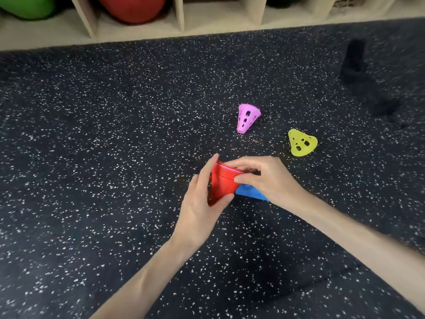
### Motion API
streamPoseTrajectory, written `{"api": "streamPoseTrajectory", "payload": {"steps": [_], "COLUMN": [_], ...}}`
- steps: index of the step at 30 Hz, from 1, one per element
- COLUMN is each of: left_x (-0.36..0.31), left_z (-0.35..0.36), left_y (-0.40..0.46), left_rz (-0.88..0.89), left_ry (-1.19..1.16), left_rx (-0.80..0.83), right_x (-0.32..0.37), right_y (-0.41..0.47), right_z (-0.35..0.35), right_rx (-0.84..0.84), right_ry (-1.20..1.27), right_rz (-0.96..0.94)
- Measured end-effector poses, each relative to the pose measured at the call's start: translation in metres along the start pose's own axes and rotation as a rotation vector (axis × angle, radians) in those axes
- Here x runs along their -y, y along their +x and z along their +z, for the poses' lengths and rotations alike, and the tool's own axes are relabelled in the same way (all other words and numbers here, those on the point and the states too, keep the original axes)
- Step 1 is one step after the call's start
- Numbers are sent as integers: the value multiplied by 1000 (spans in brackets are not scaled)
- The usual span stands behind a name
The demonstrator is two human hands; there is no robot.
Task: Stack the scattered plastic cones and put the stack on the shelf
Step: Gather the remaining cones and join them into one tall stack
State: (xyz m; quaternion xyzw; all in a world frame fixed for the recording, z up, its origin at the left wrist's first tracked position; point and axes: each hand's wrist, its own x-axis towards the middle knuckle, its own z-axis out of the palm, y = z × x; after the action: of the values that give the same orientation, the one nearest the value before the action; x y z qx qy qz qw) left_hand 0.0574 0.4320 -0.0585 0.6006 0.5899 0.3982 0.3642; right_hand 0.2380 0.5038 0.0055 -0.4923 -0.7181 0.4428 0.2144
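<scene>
My left hand (202, 199) grips a red cone (222, 183) by its side, just above the dark speckled floor. A thin pale rim shows at the red cone's wide end. My right hand (264, 178) pinches that wide end with thumb and fingers. A blue cone (249, 192) lies under my right hand, mostly hidden. A pink cone (247, 118) with holes lies on its side farther off. A yellow cone (302, 142) with holes lies to the right of it.
A pale wooden shelf (179, 17) with open compartments runs along the top. A green ball (27, 6) and a red ball (133, 8) sit in its left compartments. A dark blurred object (358, 72) lies on the floor at the right.
</scene>
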Motion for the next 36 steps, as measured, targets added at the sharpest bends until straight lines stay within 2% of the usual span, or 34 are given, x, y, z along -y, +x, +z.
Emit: {"api": "streamPoseTrajectory", "payload": {"steps": [2,4,9,14,18,25,28,36], "left_x": [14,31,56,48,49,49,50,51], "left_z": [3,5,13,15,16,16,16,17], "left_y": [-6,-16,-36,-33,-32,-30,-31,-29], "left_rz": [13,10,38,83,89,79,79,91], "left_ry": [50,92,125,288,354,462,473,479], "left_rx": [71,117,0,-43,-34,37,44,53], "right_x": [-6,-10,-32,-56,-57,-49,-45,-38], "right_y": [-4,-9,-37,-43,-25,-11,-7,-4], "right_z": [1,2,-7,-7,-4,-13,-20,2], "right_rx": [71,57,-355,-253,-340,-476,-434,-56], "right_ry": [-7,-7,-138,-153,-12,66,85,92], "right_rz": [21,28,37,284,271,166,138,82]}}
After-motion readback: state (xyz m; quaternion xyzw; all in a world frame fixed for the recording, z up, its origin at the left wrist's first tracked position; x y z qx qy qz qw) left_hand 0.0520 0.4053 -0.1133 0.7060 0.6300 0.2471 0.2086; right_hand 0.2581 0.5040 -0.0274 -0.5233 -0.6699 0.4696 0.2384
